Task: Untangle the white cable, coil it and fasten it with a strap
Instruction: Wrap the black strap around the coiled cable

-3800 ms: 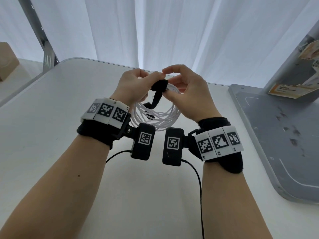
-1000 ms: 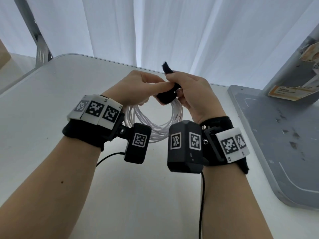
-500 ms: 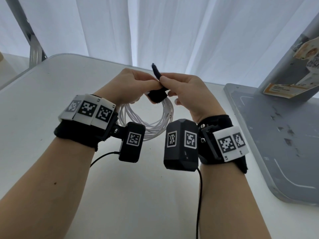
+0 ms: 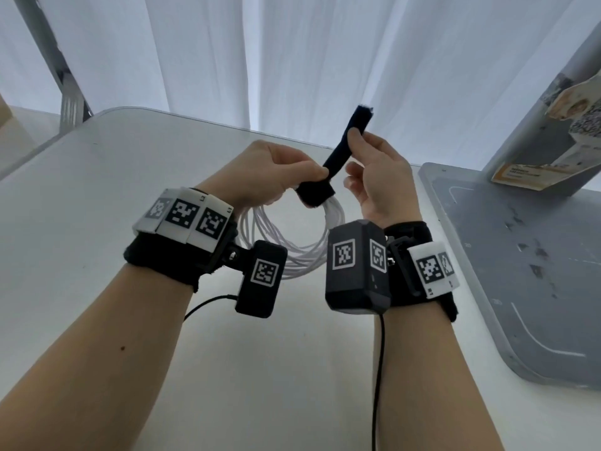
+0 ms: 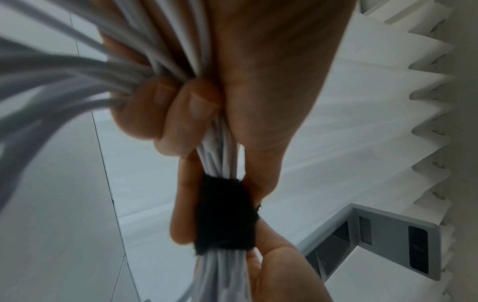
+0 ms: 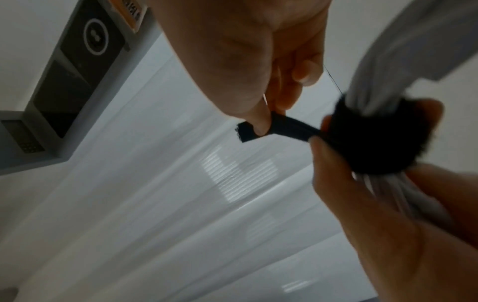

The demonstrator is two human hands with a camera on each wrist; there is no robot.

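Observation:
The white cable (image 4: 292, 252) hangs as a coil of several loops above the table, held up between both hands. A black strap (image 4: 317, 193) is wrapped round the bundle at the coil's top. My left hand (image 4: 279, 177) grips the bundled strands (image 5: 220, 163) just beside the wrap (image 5: 225, 214) and pinches the wrapped part with thumb and forefinger. The strap's free tail (image 4: 349, 138) stands up and to the right, pulled taut. My right hand (image 4: 374, 157) pinches that tail (image 6: 274, 128) near its end between thumb and forefinger. The wrap (image 6: 375, 134) sits close to the right wrist camera.
A white table (image 4: 97, 222) lies under the hands. A grey metal base plate (image 4: 520, 255) with a slanted post (image 4: 559, 102) and a taped paper label stands at the right. White curtains hang behind. Black wires run from the wrist cameras.
My right hand has drawn the strap's free tail out and up to the right, away from the left hand. The tail now shows much longer; the coil stays in the left hand.

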